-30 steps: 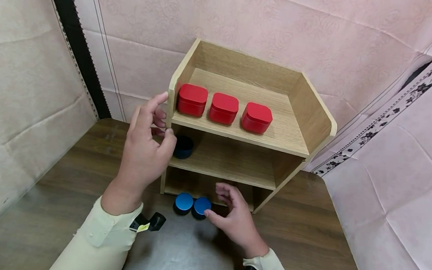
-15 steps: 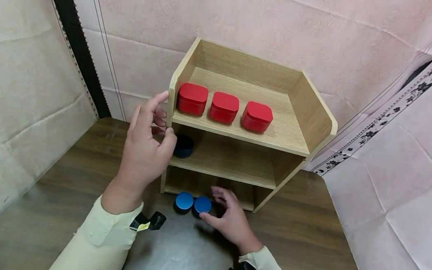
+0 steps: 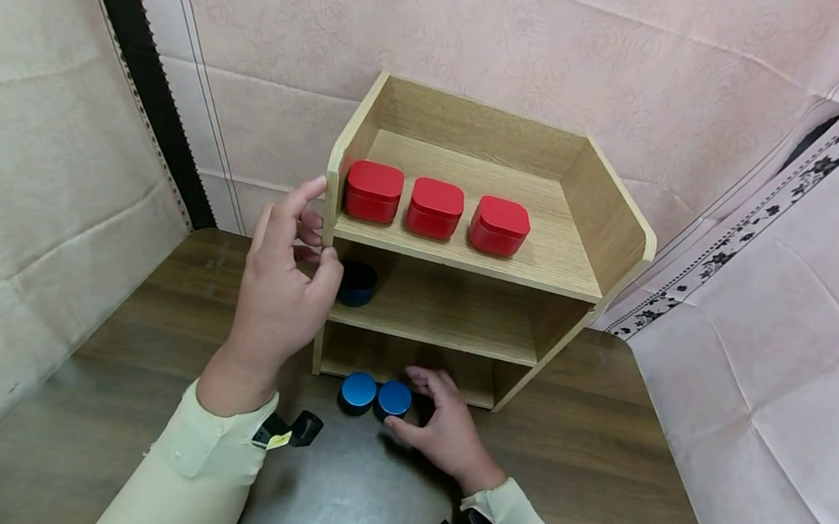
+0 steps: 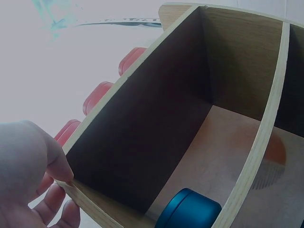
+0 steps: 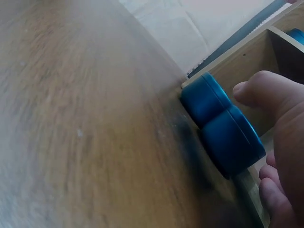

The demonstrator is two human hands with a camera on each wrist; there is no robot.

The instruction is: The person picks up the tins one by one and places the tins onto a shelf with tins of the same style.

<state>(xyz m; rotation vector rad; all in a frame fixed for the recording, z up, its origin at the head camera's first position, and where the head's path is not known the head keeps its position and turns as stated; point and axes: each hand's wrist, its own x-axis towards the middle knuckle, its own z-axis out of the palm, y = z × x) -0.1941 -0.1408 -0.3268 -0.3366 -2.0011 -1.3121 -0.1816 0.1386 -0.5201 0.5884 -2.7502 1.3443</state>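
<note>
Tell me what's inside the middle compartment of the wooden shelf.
One round blue container shows at the left end of the compartment. In the head view, the top board covers the back, and the container hides the spot behind it.

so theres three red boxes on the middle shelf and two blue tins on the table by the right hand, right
Not quite: the three red boxes stand on the top shelf, as the head view shows. The two blue tins are indeed on the table by the right hand.
</note>
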